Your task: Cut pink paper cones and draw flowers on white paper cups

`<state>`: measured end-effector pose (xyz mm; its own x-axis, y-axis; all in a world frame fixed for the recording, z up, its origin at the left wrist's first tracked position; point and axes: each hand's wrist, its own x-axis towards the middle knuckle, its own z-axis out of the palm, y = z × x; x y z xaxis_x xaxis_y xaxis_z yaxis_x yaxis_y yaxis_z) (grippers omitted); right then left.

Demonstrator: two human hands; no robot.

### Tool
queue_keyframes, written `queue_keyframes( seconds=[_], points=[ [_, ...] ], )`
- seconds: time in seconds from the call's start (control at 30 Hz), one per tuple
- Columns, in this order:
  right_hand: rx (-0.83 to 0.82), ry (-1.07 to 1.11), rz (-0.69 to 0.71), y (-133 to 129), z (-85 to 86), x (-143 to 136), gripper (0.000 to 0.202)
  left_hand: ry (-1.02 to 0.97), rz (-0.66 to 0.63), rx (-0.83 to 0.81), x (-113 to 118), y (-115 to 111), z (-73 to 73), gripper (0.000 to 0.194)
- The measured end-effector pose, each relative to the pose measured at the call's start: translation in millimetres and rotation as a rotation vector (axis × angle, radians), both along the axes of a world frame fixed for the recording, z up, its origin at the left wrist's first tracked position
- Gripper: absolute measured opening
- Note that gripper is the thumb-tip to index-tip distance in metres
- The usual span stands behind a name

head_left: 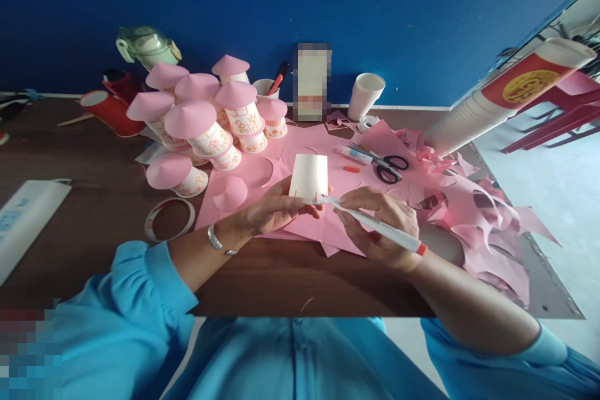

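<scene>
A white paper cup (308, 174) is held in my left hand (276, 209), its fingers wrapped round the lower end. Short red lines show on the cup's side near that end. My right hand (382, 225) grips a white marker pen (379, 225) with a red end, and its tip meets the cup near the lower right edge. Beyond the cup lie an orange-red pen cap (351, 169), a glue stick (355, 155) and black-handled scissors (391, 169). Pink paper sheets (262, 169) spread under my hands.
Several drawn-on cups with pink cone roofs (190, 119) are stacked at the back left. A tape roll (169, 220) lies left of my left hand. A long stack of paper cups (473, 122) leans at right beside pink paper scraps (482, 206). A blue wall (262, 6) stands behind.
</scene>
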<state>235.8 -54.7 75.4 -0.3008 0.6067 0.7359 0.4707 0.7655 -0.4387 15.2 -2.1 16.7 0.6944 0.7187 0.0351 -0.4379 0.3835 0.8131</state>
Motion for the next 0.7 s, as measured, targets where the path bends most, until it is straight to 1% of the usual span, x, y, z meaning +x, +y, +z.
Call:
queue_keyframes(
  seconds=[0.07, 0.23, 0.33, 0.43, 0.57, 0.7],
  points=[
    [0.005, -0.009, 0.011, 0.5, 0.0, -1.2, 0.017, -0.005, 0.003, 0.018, 0.1, 0.0, -1.3, 0.026],
    [0.082, -0.004, 0.078, 2.8, -4.6, -3.8, 0.022, -0.016, -0.006, 0.038, 1.1, -0.5, -0.3, 0.026],
    [0.125, 0.022, 0.113, 4.0, -8.5, -4.7, 0.024, 0.003, -0.018, 0.038, 0.9, -0.4, 0.5, 0.031],
    [0.143, 0.037, 0.098, 4.3, -9.5, -4.5, 0.024, 0.016, -0.004, 0.039, 0.9, 0.0, 1.5, 0.037],
    [0.145, 0.025, 0.084, 4.3, -7.5, -3.5, 0.024, 0.058, -0.011, 0.088, 2.3, 1.0, 3.8, 0.030],
    [0.165, -0.002, 0.080, 4.5, -5.3, -3.4, 0.022, 0.175, 0.018, 0.114, 3.1, 0.9, 4.4, 0.033]
  ],
)
